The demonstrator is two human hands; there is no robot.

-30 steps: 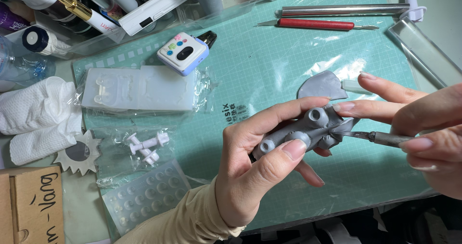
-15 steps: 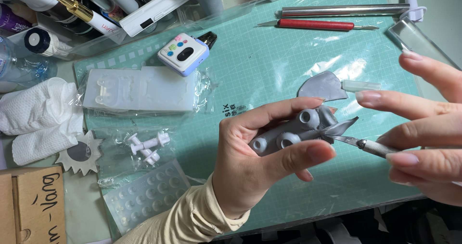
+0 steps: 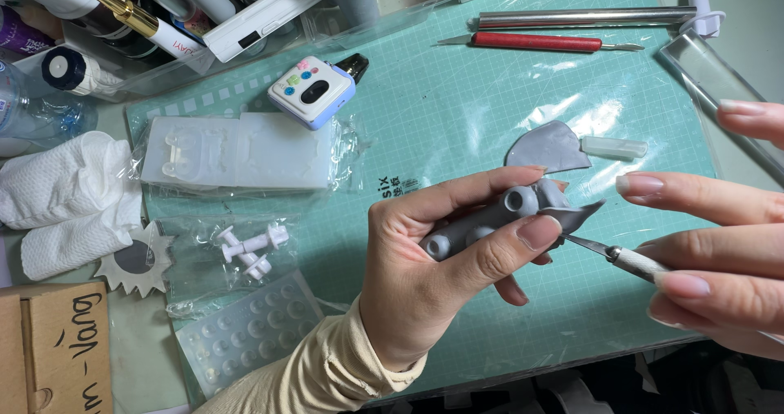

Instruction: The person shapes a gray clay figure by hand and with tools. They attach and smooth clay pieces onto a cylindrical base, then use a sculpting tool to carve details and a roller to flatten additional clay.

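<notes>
My left hand (image 3: pixel 441 275) grips a grey clay piece (image 3: pixel 498 218) with round studs on its side, pinched between thumb and fingers over the green cutting mat (image 3: pixel 457 95). My right hand (image 3: pixel 719 259) holds a thin craft knife (image 3: pixel 621 255) by its silver handle. The blade tip touches the underside of the grey piece's pointed end. A flat grey clay scrap (image 3: pixel 549 146) lies on the mat just behind the piece, with a small translucent cap (image 3: pixel 612 146) beside it.
A clear mould in a bag (image 3: pixel 237 153), small white pegs (image 3: pixel 249 247), a bubble tray (image 3: pixel 245 332), rolled white tissue (image 3: pixel 69 193) and a cardboard box (image 3: pixel 41 349) sit at the left. A red-handled tool (image 3: pixel 535 42), a metal rod (image 3: pixel 584 15) and a small white gadget (image 3: pixel 312 91) lie further back.
My left hand has turned the grey piece and moved it slightly left. The right hand has drawn back to the right, with the blade still at the piece's tip.
</notes>
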